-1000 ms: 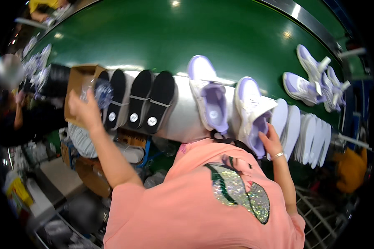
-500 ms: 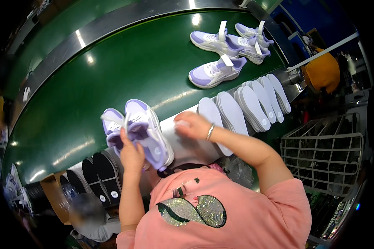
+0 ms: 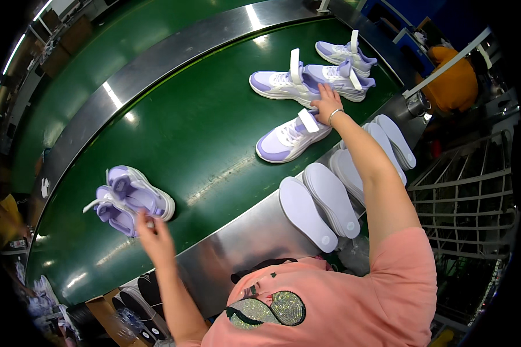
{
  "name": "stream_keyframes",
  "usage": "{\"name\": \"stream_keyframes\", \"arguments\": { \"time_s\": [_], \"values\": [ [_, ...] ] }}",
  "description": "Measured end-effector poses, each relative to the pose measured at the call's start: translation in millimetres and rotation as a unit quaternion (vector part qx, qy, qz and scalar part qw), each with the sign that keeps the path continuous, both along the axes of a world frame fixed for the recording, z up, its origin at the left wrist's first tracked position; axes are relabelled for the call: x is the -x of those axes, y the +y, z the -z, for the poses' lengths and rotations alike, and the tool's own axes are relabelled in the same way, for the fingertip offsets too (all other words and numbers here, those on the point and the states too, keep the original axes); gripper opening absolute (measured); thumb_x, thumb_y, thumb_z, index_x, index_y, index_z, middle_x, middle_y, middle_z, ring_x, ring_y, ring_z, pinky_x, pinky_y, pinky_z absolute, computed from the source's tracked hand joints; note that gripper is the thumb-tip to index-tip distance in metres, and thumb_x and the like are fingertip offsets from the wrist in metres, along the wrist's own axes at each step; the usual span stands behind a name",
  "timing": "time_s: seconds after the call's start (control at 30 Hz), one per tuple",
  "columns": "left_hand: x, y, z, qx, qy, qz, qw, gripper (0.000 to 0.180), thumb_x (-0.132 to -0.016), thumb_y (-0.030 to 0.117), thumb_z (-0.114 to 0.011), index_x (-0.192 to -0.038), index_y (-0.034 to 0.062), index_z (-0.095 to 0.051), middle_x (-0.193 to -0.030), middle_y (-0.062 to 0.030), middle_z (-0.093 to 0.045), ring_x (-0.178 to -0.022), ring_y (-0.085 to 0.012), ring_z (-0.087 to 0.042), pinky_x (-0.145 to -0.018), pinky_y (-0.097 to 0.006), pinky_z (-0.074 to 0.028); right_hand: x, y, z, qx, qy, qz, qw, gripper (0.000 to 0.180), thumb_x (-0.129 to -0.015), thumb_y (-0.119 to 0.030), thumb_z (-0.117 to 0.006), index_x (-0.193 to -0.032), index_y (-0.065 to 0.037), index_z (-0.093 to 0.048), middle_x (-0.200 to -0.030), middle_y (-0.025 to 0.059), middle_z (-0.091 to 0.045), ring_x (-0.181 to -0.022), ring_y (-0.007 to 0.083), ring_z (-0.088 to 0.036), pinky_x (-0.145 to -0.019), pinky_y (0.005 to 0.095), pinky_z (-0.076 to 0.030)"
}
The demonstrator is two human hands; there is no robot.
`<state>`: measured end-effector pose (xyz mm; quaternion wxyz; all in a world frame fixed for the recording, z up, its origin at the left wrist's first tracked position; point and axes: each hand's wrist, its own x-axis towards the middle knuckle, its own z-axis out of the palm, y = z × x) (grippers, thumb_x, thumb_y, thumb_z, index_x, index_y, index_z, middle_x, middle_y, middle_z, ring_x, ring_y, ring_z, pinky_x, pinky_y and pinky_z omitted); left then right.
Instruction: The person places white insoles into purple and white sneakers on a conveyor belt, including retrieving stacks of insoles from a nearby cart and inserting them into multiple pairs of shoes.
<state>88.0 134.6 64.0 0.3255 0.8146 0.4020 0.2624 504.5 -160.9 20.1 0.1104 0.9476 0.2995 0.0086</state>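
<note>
A pair of white and lilac sneakers (image 3: 156, 199) stands side by side on the green belt (image 3: 208, 139) at the left. Just off their heels is my left hand (image 3: 156, 240), slightly blurred, its fingers loosely apart and holding nothing. Farther right, my right hand (image 3: 328, 109) reaches over the heels of two more sneakers. Its spread fingers are at the heel of the farther sneaker (image 3: 275, 85), and the nearer sneaker (image 3: 286, 141) lies partly under the wrist. Whether the fingertips press on the shoe cannot be made out. Two other sneakers (image 3: 344, 53) stand behind, straps up.
Pale insoles (image 3: 308, 214) lie in stacks along the metal ledge (image 3: 231, 243) before me. Black insoles (image 3: 147, 289) sit by a cardboard box (image 3: 103, 309) at the lower left. A wire basket (image 3: 462, 199) stands right. A person in orange (image 3: 454, 78) is beyond the belt's right end.
My left hand has set the sneaker pair on the belt farther left and let go. My right hand has moved from the ledge up to the right-hand sneakers.
</note>
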Motion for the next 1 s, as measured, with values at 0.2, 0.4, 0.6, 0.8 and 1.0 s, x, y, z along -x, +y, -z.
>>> {"name": "stream_keyframes", "arguments": {
  "time_s": [0.2, 0.4, 0.6, 0.8, 1.0],
  "values": [
    [7, -81, 23, 0.057, 0.063, 0.159, 0.984, 0.037, -0.078, 0.012, -0.056, -0.111, 0.0008, -0.047, -0.106, -0.0165, -0.050, -0.088, -0.0264, -0.053, -0.078, -0.034, -0.042, -16, 40, -14, 0.141, 0.100, 0.015, 0.985, 0.028, -0.071, -0.019, -0.052, -0.098, -0.017, -0.063, -0.116, 0.0103, -0.049, -0.112, 0.0235, -0.042, -0.093, 0.0435, -0.028],
    [8, -84, 21, 0.252, -0.013, 0.144, 0.957, 0.030, -0.081, 0.013, -0.054, -0.107, -0.0005, -0.051, -0.098, -0.0120, -0.056, -0.089, -0.0189, -0.055, -0.077, -0.029, -0.043, 73, 104, -63, 0.059, 0.154, -0.050, 0.985, 0.029, -0.070, -0.022, -0.054, -0.093, -0.007, -0.063, -0.101, 0.0146, -0.058, -0.095, 0.0287, -0.054, -0.080, 0.0387, -0.043],
    [-11, -106, -1, 0.178, -0.125, 0.118, 0.969, 0.054, -0.079, 0.015, -0.058, -0.124, 0.0014, -0.033, -0.122, -0.0131, -0.039, -0.109, -0.0189, -0.041, -0.081, -0.027, -0.040, 223, 125, -97, -0.044, 0.196, -0.173, 0.964, 0.026, -0.073, -0.026, -0.053, -0.083, -0.005, -0.064, -0.092, 0.0182, -0.057, -0.087, 0.0323, -0.054, -0.075, 0.0388, -0.045],
    [39, -107, 32, 0.186, -0.086, 0.107, 0.973, 0.039, -0.082, 0.019, -0.053, -0.112, -0.0035, -0.041, -0.107, -0.0202, -0.047, -0.097, -0.0313, -0.045, -0.083, -0.038, -0.037, 348, 86, -46, -0.010, 0.231, -0.204, 0.951, 0.027, -0.071, -0.029, -0.055, -0.075, -0.004, -0.064, -0.085, 0.0157, -0.056, -0.083, 0.0296, -0.054, -0.067, 0.0390, -0.047],
    [66, -114, 23, -0.056, -0.069, 0.193, 0.977, 0.035, -0.076, 0.017, -0.060, -0.103, -0.0018, -0.049, -0.097, -0.0192, -0.052, -0.089, -0.0349, -0.048, -0.076, -0.039, -0.039, 360, 36, -49, -0.133, 0.195, -0.259, 0.937, 0.024, -0.075, -0.030, -0.055, -0.083, -0.009, -0.061, -0.084, 0.0079, -0.055, -0.082, 0.0237, -0.052, -0.073, 0.0373, -0.036]
  ]
}}
